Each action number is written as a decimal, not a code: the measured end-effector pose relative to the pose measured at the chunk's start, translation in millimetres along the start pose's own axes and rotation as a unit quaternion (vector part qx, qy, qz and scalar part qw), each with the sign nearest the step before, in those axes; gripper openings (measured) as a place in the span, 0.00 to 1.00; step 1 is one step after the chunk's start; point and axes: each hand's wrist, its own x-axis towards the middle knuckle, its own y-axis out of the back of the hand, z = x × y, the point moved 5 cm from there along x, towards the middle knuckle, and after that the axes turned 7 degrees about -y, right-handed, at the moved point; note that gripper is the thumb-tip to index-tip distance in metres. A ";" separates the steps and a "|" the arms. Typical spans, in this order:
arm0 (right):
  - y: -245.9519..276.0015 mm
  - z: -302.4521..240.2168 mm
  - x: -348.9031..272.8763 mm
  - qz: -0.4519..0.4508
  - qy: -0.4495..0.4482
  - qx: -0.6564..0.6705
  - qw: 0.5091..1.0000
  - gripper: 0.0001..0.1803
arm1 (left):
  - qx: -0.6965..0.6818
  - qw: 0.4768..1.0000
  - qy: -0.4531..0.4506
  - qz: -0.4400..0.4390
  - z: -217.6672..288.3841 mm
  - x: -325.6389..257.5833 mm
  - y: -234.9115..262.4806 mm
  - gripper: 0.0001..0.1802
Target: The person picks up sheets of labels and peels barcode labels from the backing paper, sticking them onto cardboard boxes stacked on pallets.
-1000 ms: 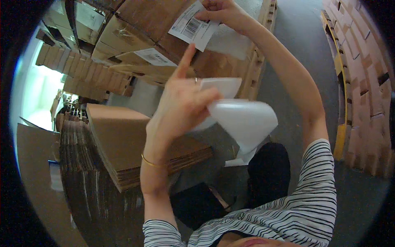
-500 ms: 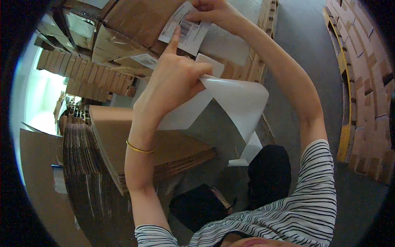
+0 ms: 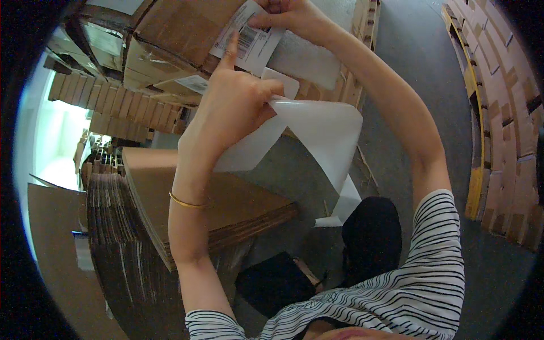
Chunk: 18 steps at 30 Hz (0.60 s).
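A white shipping label (image 3: 258,48) with a barcode lies against the side of a brown cardboard box (image 3: 184,31) at the top. The index finger of my left hand (image 3: 229,105) is stretched onto the label's left part. Its thumb and other fingers pinch a long strip of white backing paper (image 3: 323,127). From there the strip curls to the right and hangs down toward the floor. My right hand (image 3: 300,20) has its thumb on the label's upper right edge, other fingers curled and partly cut off by the frame's top.
Flattened cardboard sheets (image 3: 226,212) are stacked below my left forearm. More cartons (image 3: 119,96) stand at the left. A pallet (image 3: 473,113) loaded with boxes (image 3: 510,130) lines the right side, past the grey floor (image 3: 405,68). Clear plastic wrap (image 3: 309,56) covers goods beside the label.
Both hands and the label have shifted slightly left and up in view, along with the box. The paper strip has swung a little left. Both grips look the same.
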 end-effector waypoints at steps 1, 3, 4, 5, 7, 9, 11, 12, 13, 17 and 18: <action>-0.8 0.7 1.4 0.000 0.001 0.002 1.000 0.10 | 0.001 1.000 0.001 -0.002 0.1 -0.5 0.8 0.05; -3.2 0.3 3.8 -0.006 0.015 0.016 1.000 0.09 | 0.023 0.999 0.021 -0.031 -1.3 -1.5 0.6 0.05; -2.7 0.6 2.5 -0.005 0.013 0.015 1.000 0.09 | 0.021 0.999 0.019 -0.030 -0.4 -0.2 -1.7 0.05; -2.6 -1.2 0.8 -0.007 0.032 0.014 0.999 0.09 | 0.031 0.999 0.023 -0.034 0.7 1.4 -3.9 0.04; -3.9 -3.1 -2.4 -0.009 0.051 0.013 0.999 0.09 | 0.041 0.998 0.026 -0.038 2.1 3.7 -6.8 0.04; -1.0 0.2 -4.3 0.043 0.016 -0.007 0.999 0.06 | 0.037 0.998 0.034 -0.030 2.4 4.5 -8.7 0.04; 1.8 -1.3 -6.7 0.077 0.004 -0.071 0.994 0.05 | 0.041 0.998 0.040 -0.035 2.9 4.8 -10.0 0.05; 4.7 -1.7 -8.7 0.111 -0.008 -0.136 0.984 0.05 | 0.044 0.997 0.046 -0.040 2.6 4.4 -11.0 0.05; 3.1 -2.9 -11.4 0.112 -0.008 -0.137 0.984 0.05 | 0.043 0.997 0.045 -0.039 2.4 3.6 -11.9 0.05; -4.6 -16.2 -24.6 0.115 0.109 -0.096 0.983 0.09 | 0.051 0.998 0.039 -0.026 1.2 0.4 -14.1 0.05; -6.4 -19.2 -27.7 0.119 0.133 -0.115 0.977 0.12 | 0.060 0.997 0.039 -0.029 1.2 0.1 -14.2 0.05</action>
